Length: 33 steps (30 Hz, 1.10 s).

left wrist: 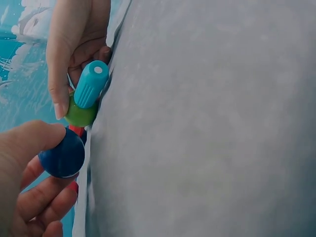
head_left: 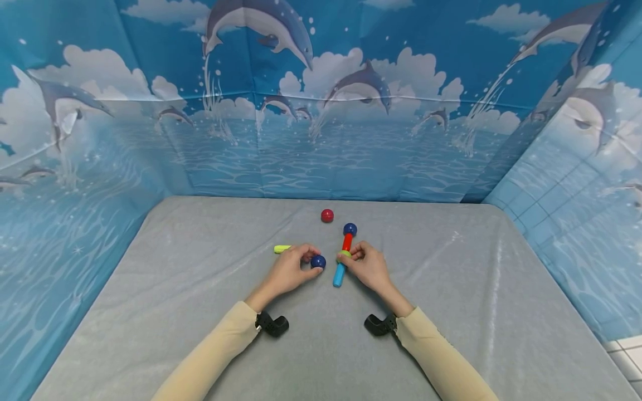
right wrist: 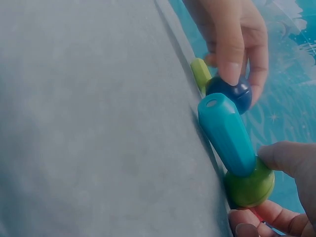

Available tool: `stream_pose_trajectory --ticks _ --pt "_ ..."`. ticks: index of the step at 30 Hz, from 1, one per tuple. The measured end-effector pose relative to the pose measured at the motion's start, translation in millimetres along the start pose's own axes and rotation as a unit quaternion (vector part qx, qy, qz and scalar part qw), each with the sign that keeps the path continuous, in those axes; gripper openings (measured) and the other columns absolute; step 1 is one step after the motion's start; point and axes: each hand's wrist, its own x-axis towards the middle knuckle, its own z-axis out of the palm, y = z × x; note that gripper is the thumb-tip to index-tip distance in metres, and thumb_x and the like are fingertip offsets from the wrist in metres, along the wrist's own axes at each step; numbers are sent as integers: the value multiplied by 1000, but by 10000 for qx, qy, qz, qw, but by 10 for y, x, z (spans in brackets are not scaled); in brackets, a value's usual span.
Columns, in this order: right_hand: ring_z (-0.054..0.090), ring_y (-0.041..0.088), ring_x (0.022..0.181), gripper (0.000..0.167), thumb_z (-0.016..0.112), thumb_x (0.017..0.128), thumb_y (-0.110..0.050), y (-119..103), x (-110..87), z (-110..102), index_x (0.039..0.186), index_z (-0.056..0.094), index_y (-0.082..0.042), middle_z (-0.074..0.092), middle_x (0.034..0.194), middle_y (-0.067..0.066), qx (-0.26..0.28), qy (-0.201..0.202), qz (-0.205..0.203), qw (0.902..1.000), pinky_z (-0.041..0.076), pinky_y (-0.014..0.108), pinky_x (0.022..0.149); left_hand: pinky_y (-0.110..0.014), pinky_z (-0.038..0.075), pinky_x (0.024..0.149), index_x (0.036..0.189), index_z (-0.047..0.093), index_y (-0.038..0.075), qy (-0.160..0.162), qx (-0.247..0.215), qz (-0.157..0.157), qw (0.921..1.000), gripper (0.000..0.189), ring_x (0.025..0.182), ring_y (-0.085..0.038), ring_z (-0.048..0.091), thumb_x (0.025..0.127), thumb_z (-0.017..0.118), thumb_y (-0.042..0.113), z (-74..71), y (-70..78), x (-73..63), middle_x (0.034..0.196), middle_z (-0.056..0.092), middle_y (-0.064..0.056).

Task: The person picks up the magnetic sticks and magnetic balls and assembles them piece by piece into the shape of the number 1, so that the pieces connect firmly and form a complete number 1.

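Left grip [head_left: 288, 271] — blue ball [head_left: 318, 262] between thumb [left wrist: 42, 137] and fingers [left wrist: 42, 197].

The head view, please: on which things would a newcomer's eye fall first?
Probably the dolphin-printed backdrop, rising behind the grey table. Near the table's middle, the right hand grips a green ball joining a red stick and a light-blue stick, while the left hand pinches a blue ball. A red ball lies alone farther back.

Looks like a curtained-off corner of some indoor room, screened by dolphin-print sheets [head_left: 326, 150], furnished with a grey cloth-covered table [head_left: 323, 351], and floored in white tile [head_left: 631, 356].
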Motion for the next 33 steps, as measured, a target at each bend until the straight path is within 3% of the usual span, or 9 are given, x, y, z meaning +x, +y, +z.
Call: stream_pose_trajectory --ticks 22,33 --pt "50 16 60 33 76 81 -33 -4 -2 -14 85 57 -7 58 72 3 -15 -31 15 10000 38 30 55 -28 46 78 115 63 9 -348 22 156 9993 33 88 -11 56 86 72 22 40 1 -92 103 63 1" --pt "49 17 61 32 76 81 -32 -6 -11 -15 84 57 -7 58 72 3 42 -25 -32 10000 38 30 56 -28 47 75 118 61 8 -630 366 158 9972 35 86 -12 56 88 70 26 2 92 -91 105 63 -2"
